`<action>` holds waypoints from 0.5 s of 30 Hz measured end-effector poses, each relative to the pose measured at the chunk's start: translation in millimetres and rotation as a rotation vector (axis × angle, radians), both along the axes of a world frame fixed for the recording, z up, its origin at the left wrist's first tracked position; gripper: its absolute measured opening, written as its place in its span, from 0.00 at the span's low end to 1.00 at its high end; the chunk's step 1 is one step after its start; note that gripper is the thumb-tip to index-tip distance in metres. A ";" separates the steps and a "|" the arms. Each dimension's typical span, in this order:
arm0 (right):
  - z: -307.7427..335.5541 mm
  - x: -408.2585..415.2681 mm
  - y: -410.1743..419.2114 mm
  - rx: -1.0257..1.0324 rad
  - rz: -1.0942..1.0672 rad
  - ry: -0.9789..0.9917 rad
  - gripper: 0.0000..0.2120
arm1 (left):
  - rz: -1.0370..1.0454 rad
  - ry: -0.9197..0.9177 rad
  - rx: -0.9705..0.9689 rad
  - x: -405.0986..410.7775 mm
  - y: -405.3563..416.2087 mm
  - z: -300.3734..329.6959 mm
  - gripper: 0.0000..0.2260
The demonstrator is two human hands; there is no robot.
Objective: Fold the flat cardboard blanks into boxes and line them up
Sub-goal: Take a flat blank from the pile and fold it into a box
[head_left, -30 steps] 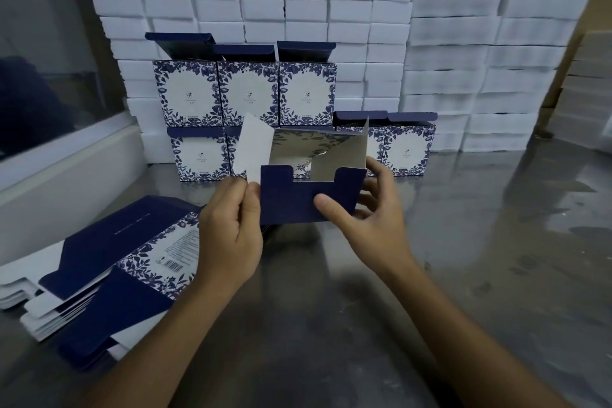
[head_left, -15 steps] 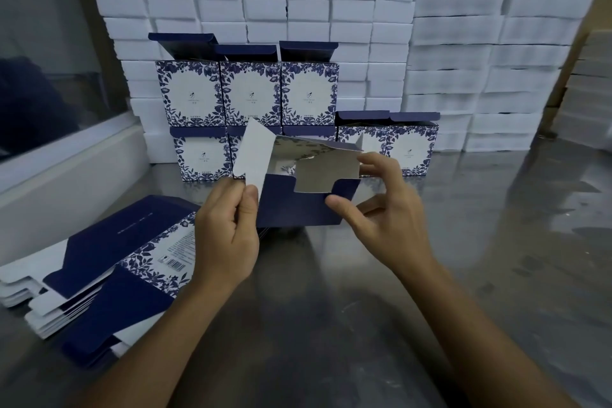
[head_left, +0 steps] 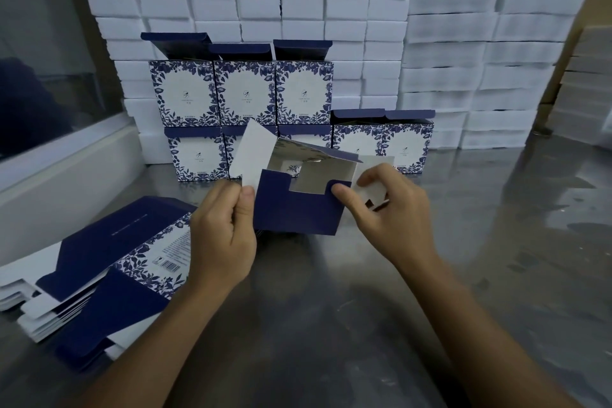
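Observation:
A half-formed navy cardboard box (head_left: 298,209) with a silver inside stands on the steel table in front of me, its end flaps open toward me. My left hand (head_left: 222,235) pinches its white side flap at the left edge. My right hand (head_left: 394,212) grips the right side, thumb on the navy flap, fingers curled round the white right flap. Behind it, several finished blue floral boxes (head_left: 245,93) stand in two stacked rows with lids up. A pile of flat blanks (head_left: 99,262) lies at my left.
White foam blocks (head_left: 447,43) are stacked in tall walls along the back of the steel table (head_left: 496,258). A white ledge (head_left: 66,175) and a glass pane border the left side. Brown cartons stand behind the foam.
The far silver flap has folded down into the box end. My right hand has moved from the top edge to the right flap, bending it inward. The left hand's hold is the same.

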State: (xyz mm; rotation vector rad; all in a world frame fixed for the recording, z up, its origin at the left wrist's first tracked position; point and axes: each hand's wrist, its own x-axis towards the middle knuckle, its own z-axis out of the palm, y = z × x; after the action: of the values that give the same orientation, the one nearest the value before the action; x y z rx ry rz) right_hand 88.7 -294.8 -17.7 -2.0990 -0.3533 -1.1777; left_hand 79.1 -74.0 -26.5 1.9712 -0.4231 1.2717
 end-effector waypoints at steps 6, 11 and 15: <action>-9.1 -1.5 14.3 0.092 0.050 0.022 0.16 | 0.012 -0.026 0.010 -4.6 -10.0 -1.2 0.13; -11.2 -1.8 17.9 0.303 0.149 -0.020 0.29 | 0.112 0.041 0.022 -0.1 -9.5 -3.8 0.12; -12.1 1.5 23.2 0.690 0.415 0.078 0.31 | 0.069 0.157 -0.094 1.6 -10.0 -5.5 0.13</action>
State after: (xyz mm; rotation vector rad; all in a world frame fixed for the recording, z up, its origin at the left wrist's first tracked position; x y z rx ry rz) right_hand 90.2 -271.6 -29.8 -1.3819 -0.2754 -0.8111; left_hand 80.6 -84.0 -32.0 2.0026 -0.2158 1.1475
